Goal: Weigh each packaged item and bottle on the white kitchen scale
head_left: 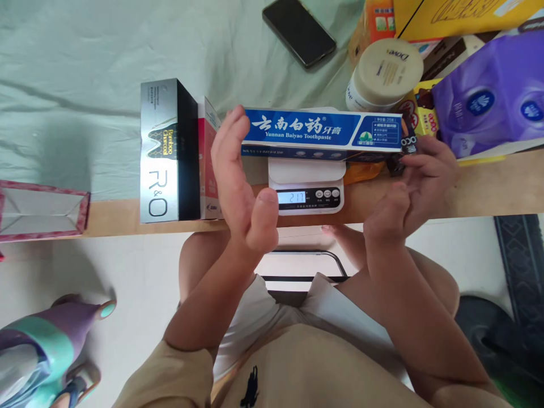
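A blue Yunnan Baiyao toothpaste box lies crosswise over a small white kitchen scale, whose display appears to read 217. At the box's left end is my left hand, fingers stretched out and thumb apart; whether the fingertips touch the box I cannot tell. My right hand is by the other end, its fingers loosely spread and holding nothing visible. Left of my left hand stand a silver and black Bamboo Charcoal box and a pink and white box, side by side.
A black phone lies on the green cloth. To the right crowd a Dove jar, a purple tissue pack and a yellow package. An open pink-edged box or bag sits at the left, near the wooden table edge.
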`<action>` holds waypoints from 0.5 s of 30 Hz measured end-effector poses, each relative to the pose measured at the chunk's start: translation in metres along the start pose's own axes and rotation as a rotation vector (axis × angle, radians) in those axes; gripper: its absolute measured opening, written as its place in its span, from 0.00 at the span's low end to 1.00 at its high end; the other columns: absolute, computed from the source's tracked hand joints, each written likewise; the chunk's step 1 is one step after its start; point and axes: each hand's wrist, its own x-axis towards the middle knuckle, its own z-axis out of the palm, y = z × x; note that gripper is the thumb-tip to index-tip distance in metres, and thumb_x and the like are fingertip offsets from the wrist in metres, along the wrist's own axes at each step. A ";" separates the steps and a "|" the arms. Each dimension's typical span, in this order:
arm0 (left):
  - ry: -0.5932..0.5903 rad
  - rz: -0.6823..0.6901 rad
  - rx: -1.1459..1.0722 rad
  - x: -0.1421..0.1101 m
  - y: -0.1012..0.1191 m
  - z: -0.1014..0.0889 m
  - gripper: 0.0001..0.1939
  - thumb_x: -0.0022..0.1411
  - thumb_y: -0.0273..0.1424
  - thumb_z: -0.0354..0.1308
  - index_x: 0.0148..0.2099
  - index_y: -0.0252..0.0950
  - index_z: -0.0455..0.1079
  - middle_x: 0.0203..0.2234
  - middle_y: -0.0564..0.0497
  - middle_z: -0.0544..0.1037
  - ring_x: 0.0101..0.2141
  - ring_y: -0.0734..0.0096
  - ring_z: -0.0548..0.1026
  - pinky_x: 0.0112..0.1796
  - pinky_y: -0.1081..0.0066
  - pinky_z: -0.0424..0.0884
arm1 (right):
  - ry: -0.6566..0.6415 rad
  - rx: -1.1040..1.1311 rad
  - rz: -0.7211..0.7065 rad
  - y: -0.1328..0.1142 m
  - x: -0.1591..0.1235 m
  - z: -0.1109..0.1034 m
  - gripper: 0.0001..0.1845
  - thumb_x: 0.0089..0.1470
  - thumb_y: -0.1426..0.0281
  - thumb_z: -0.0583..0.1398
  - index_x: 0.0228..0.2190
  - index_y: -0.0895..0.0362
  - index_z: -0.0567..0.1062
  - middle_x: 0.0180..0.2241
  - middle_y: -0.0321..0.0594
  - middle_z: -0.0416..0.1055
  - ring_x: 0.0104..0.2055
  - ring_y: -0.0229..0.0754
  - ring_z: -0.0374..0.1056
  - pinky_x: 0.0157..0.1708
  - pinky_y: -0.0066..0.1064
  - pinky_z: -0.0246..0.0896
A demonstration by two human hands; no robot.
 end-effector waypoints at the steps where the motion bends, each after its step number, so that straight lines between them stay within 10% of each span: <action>1: -0.008 -0.010 0.011 -0.001 0.000 -0.001 0.25 0.73 0.54 0.52 0.68 0.64 0.68 0.70 0.66 0.69 0.76 0.54 0.58 0.78 0.46 0.51 | -0.005 -0.001 0.010 -0.001 0.000 -0.001 0.21 0.57 0.61 0.55 0.48 0.56 0.75 0.56 0.47 0.70 0.62 0.51 0.65 0.67 0.62 0.61; 15: 0.052 -0.104 -0.007 0.006 -0.002 -0.005 0.27 0.70 0.58 0.57 0.64 0.53 0.72 0.68 0.57 0.71 0.75 0.52 0.60 0.77 0.49 0.52 | 0.010 0.171 0.210 -0.003 -0.011 0.005 0.22 0.56 0.61 0.58 0.51 0.53 0.74 0.61 0.47 0.64 0.70 0.52 0.62 0.74 0.56 0.59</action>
